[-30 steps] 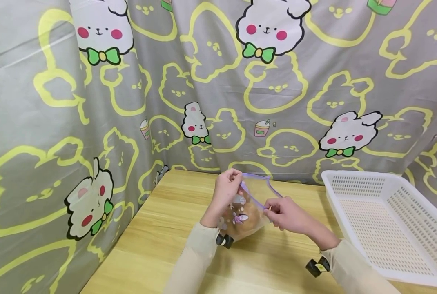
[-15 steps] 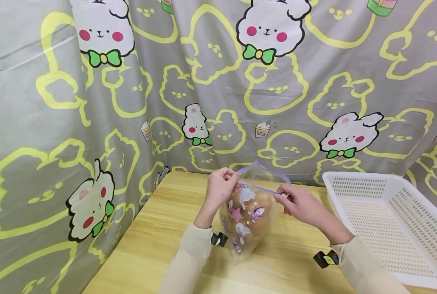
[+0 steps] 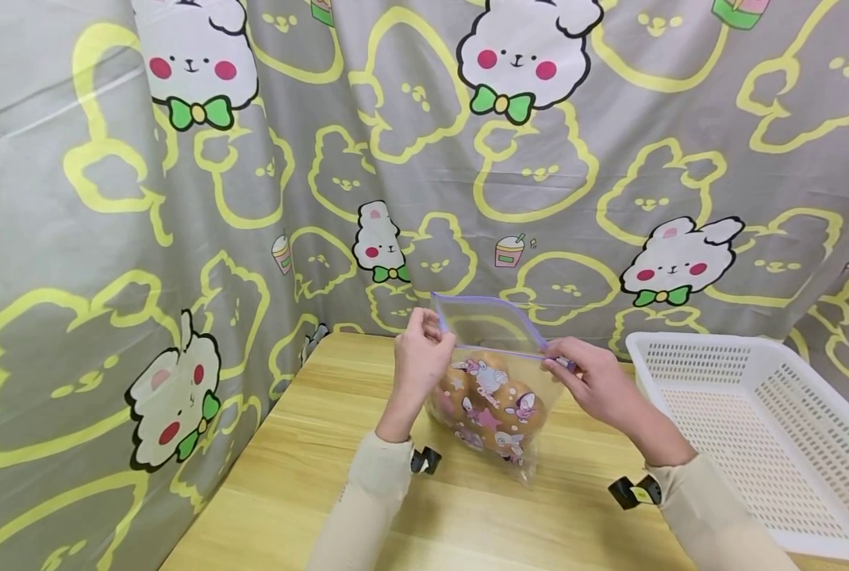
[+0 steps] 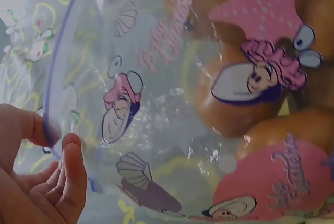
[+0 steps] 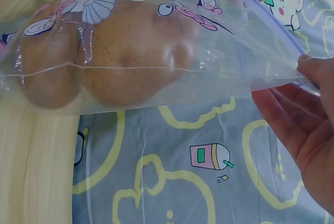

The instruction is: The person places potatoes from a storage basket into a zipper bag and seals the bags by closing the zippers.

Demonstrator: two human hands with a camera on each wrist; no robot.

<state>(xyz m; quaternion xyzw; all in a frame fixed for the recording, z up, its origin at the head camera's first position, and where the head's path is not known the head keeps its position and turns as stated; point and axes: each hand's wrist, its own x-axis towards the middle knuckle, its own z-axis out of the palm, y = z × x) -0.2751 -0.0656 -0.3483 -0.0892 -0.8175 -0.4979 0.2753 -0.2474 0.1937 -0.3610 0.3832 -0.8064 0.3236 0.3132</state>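
Note:
A clear zip bag [image 3: 492, 313] with a purple zip strip and printed shells and starfish stands between both hands, mouth upward. Inside are several brown potatoes [image 5: 130, 51], their speckled skins showing through the plastic. At the left end of the opening, my left hand [image 3: 422, 353] pinches the bag's edge; the left wrist view shows thumb and finger at the purple strip [image 4: 60, 57]. My right hand [image 3: 596, 388] grips the opposite corner between thumb and fingers, and in the right wrist view the plastic [image 5: 224, 67] is drawn taut toward it.
A white perforated basket [image 3: 746, 507] stands to the right on the wooden table [image 3: 303, 468]. Behind the table and along its left side hangs a grey curtain [image 3: 424, 182] with cartoon prints. Small black cameras [image 3: 635, 492] sit at both wrists.
The bag's mouth has risen and swung round, and its printed front now faces the head view. My right hand has moved up and to the right; my left hand has shifted slightly left.

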